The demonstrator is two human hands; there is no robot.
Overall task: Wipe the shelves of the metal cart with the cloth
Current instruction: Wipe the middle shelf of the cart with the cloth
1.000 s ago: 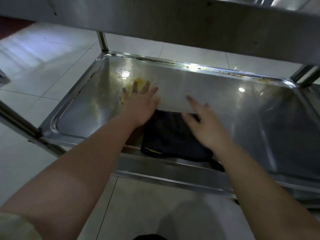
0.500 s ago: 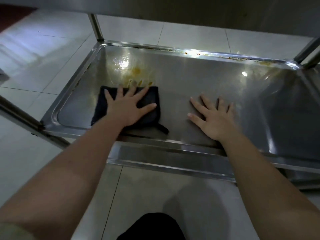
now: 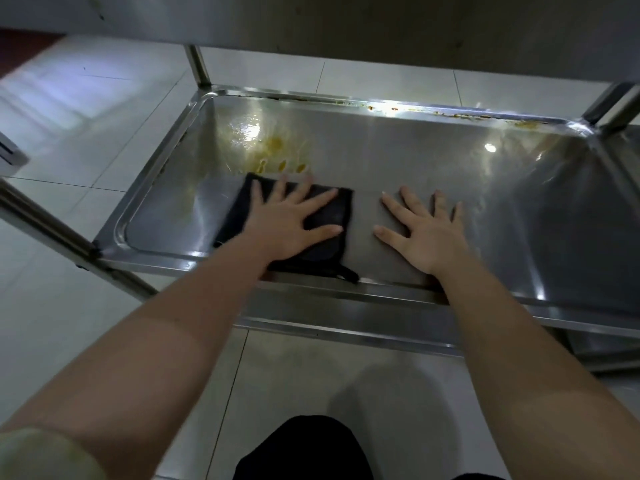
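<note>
Left hand point(image 3: 287, 223) spread flat on folded black cloth point(image 3: 325, 233), front-left of the steel cart's lower shelf point(image 3: 467, 174), just below yellow smears point(image 3: 277, 147). Right hand point(image 3: 426, 230) spread, palm on bare metal beside it.

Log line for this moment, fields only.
left hand: flat on cloth | right hand: flat on bare shelf | yellow stain: just beyond cloth, unwiped

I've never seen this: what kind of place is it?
Probably a canteen or restaurant kitchen: a shiny stainless-steel cart shelf smeared with yellow-brown stains, standing on pale glossy floor tiles.
</note>
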